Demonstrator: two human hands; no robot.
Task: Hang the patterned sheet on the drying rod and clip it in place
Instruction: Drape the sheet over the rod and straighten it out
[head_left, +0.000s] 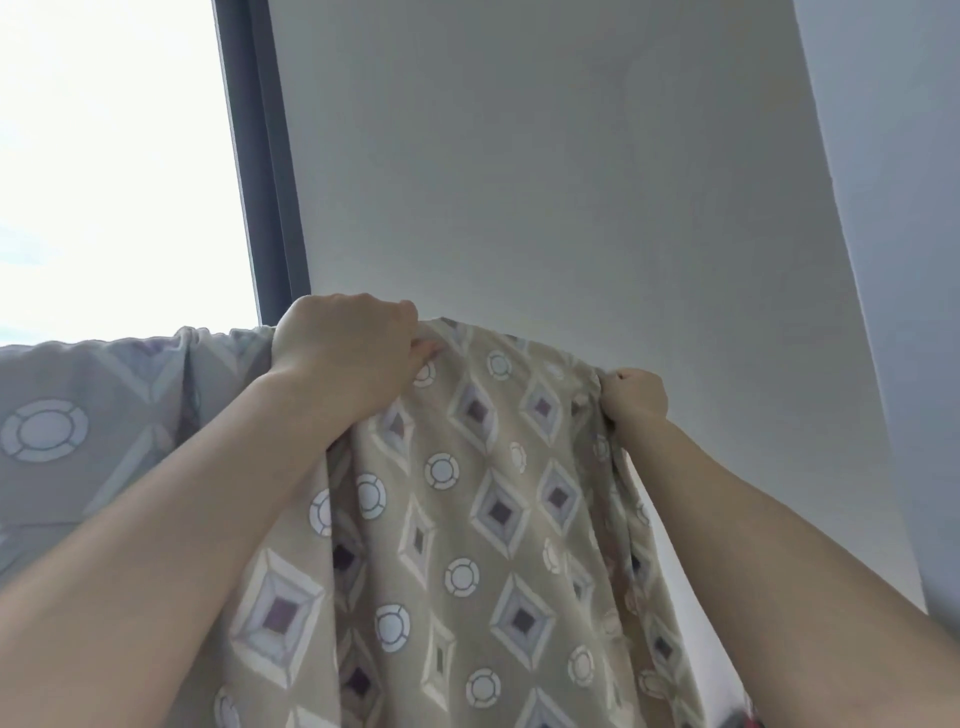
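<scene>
Overhead, gripping the patterned sheet (467, 493) along its top fold at mid-frame: left hand (345, 343) at centre, fingers curled over the cloth; right hand (636, 392) at centre right, fisted tight on a bunched edge. Draped from there down to the bottom edge.

My patterned sheet (467, 493) is beige, scattered with grey-and-white diamonds with dark purple centres and white segmented rings. Its stretch to my left looks greyer. Above me the ceiling (545, 156) is pale grey, the window frame (260, 182) dark grey.
</scene>
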